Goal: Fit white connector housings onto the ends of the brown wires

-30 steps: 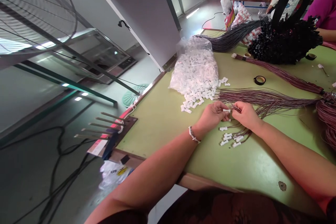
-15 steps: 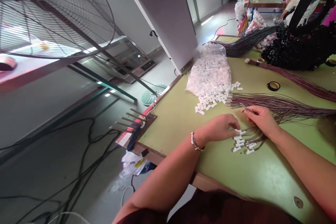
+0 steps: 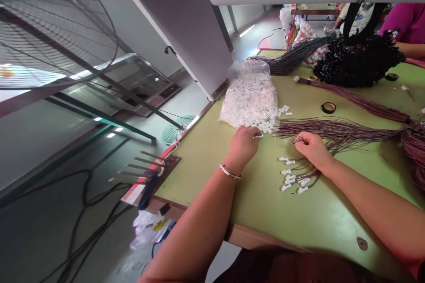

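Note:
My left hand (image 3: 243, 146), with a bracelet at the wrist, reaches to the front of a pile of white plastic connectors (image 3: 265, 124). Its fingers are curled together, and a white connector (image 3: 258, 135) shows at the fingertips. My right hand (image 3: 311, 147) is closed in a pinch on thin wires (image 3: 290, 142), whose bare ends point left. Below it lie several brown wires with white connectors (image 3: 288, 179) on their ends. Behind the right hand, a long bundle of brown wires (image 3: 358, 131) spreads its metal-tipped ends toward the pile.
A clear bag of connectors (image 3: 249, 97) stands behind the pile. Farther back are a tape roll (image 3: 328, 107), another brown bundle (image 3: 358, 96), grey wires (image 3: 292, 59) and a black heap (image 3: 355, 64). A pronged rack (image 3: 162, 174) sits at the table's left edge. Another person (image 3: 407, 24) is beyond.
My left hand has moved away from the wired connectors, back and left to the loose pile. My right hand still pinches wires. The view has turned slightly right.

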A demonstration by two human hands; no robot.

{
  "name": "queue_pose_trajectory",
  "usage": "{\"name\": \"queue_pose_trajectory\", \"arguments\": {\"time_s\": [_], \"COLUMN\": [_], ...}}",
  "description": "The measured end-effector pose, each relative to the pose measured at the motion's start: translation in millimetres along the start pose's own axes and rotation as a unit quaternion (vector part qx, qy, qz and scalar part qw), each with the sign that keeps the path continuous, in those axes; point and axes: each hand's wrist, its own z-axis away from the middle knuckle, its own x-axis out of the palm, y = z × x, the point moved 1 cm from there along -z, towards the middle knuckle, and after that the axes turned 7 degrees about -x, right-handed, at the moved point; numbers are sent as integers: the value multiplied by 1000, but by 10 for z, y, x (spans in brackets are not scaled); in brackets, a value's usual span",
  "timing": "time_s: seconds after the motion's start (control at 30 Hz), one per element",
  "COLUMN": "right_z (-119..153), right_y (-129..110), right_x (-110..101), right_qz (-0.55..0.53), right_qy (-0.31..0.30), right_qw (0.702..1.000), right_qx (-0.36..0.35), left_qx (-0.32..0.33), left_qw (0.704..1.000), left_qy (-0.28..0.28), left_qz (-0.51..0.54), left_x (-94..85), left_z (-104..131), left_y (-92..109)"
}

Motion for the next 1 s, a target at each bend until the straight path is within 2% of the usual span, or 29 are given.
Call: {"name": "queue_pose_trajectory", "arguments": {"time_s": [0.1, 0.17, 0.27, 0.37, 0.47, 0.6, 0.67, 0.77, 0.83, 0.93, 1.0], "right_z": [8, 15, 23, 27, 31, 39, 43, 49, 51, 47, 41], "right_y": [-16, -21, -29, -50, -63, -42, -28, -15, -9, -12, -24], "right_x": [9, 7, -2, -9, -3, 12, 18, 22, 19, 2, -12], "right_qz": [-9, -12, -7, 6, 15, 28, 35, 44, 47, 40, 31], "right_qy": [12, 19, 26, 36, 40, 37, 35, 28, 19, -6, -33], "right_qw": [1000, 1000, 1000, 999, 999, 998, 998, 998, 998, 998, 998], "right_qx": [2, 0, -4, -9, -22, -32, -33, -33, -33, -40, -49], "left_qx": [-4, -43, -127, -188, -214, -202, -183, -148, -112, -21, 21], "left_qw": [995, 978, 908, 835, 796, 774, 774, 794, 829, 902, 927], "left_qy": [9, -6, -99, -177, -184, -172, -174, -175, -154, -87, -62], "left_qz": [94, 205, 387, 486, 535, 575, 581, 563, 525, 421, 370], "left_x": [-35, -60, -43, 45, 138, 190, 191, 176, 148, 99, 95], "left_z": [7, 51, 155, 226, 232, 216, 218, 227, 231, 240, 252], "left_y": [13, 70, 214, 335, 354, 301, 285, 292, 314, 363, 393]}}
